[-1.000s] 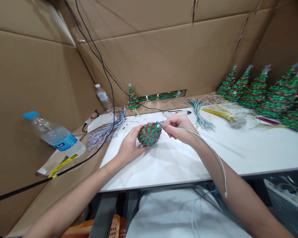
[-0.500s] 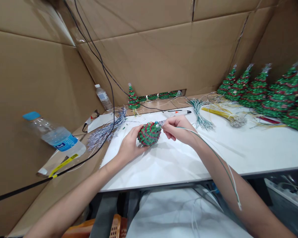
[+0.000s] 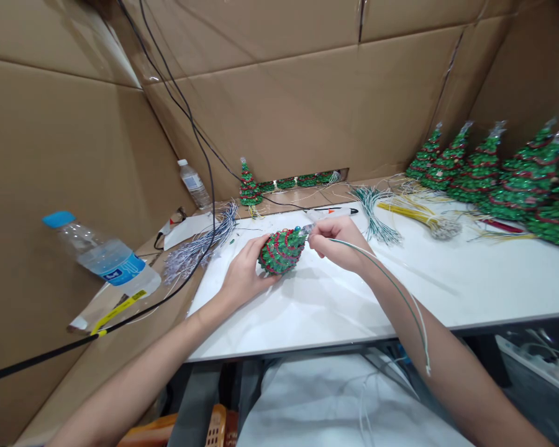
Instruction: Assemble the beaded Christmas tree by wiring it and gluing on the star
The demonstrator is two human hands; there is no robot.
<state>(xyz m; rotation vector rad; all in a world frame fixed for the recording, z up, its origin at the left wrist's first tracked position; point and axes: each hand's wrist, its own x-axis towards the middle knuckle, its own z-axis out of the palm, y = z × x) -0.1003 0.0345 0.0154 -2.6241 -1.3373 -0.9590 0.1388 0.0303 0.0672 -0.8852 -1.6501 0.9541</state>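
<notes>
A small green Christmas tree ornament with red garlands lies tilted above the white board, its clear tip pointing right. My left hand is wrapped round its base side. My right hand pinches a thin wire, green and white, right at the tree's tip. The wire's long end trails over my right forearm to a small white end piece. My fingers hide the wire's other end, so I cannot see whether it sits inside the tip.
Several finished-looking trees stand at the right, and one tree at the back. Wire bundles lie on the white board. A water bottle leans at the left, where a black cable crosses.
The trailing end of the wire has swung left and up along my right forearm. My right fingers have shifted slightly at the tree's tip; my left hand has stayed put.
</notes>
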